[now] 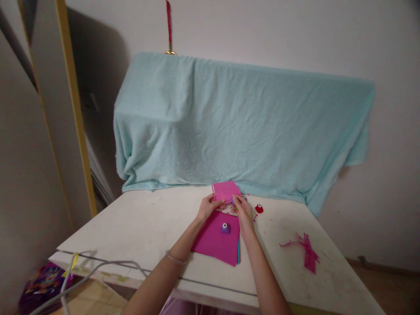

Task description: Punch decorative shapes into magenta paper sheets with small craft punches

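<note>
My left hand (207, 207) grips the lower left edge of a pink paper sheet (227, 190), thumb on top. Small punched holes run along the sheet's left and lower edges. At its lower right corner, my right hand (244, 211) is closed around a small purple craft punch (233, 200), mostly hidden by the fingers. Below both hands lies a stack of magenta paper (215, 243), a blue edge showing at its right. A second purple craft punch (225, 228) stands on this stack. Tiny pink paper bits (255, 217) are scattered around my hands.
A red craft punch (259, 208) sits right of my right hand. Magenta paper scraps (309, 254) lie farther right on the white table (144, 223). A light blue cloth (236, 127) hangs behind. A grey cable (108, 263) crosses the front left edge.
</note>
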Demonstrator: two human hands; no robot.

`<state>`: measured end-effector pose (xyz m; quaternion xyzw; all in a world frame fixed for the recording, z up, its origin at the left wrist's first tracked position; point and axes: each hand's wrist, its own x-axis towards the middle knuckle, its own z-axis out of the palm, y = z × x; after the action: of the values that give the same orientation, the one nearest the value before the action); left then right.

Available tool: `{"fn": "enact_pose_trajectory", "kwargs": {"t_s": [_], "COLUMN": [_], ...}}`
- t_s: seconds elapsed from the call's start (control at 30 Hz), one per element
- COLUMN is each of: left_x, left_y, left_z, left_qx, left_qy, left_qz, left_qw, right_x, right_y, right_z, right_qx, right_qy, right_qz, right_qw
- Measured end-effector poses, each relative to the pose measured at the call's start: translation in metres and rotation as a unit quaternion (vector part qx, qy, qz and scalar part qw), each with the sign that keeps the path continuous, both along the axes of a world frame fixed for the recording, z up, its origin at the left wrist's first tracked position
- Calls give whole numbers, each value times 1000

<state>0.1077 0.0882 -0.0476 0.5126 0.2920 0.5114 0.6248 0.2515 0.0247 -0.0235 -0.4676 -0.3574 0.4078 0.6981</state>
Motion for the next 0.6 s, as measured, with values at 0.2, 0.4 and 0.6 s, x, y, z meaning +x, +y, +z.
{"fn": "enact_pose_trajectory", "kwargs": {"t_s": [0.2, 0.4, 0.6], "left_x": [0, 1, 1], "left_y": [0, -2, -3], "left_z": [1, 1, 5], "left_qx": [-27, -56, -84], "left_qy": [-21, -40, -53], "left_qz": [-18, -40, -42], "left_qw": [999, 997, 994], "right_x": [1, 1, 0], "right_y": [2, 1, -1], "right_z": [-5, -4, -3], "right_qx": [17, 9, 2], "right_qy": [-1, 8, 2], "right_qz": [2, 0, -6], "right_qw": [1000, 1000, 1000]}}
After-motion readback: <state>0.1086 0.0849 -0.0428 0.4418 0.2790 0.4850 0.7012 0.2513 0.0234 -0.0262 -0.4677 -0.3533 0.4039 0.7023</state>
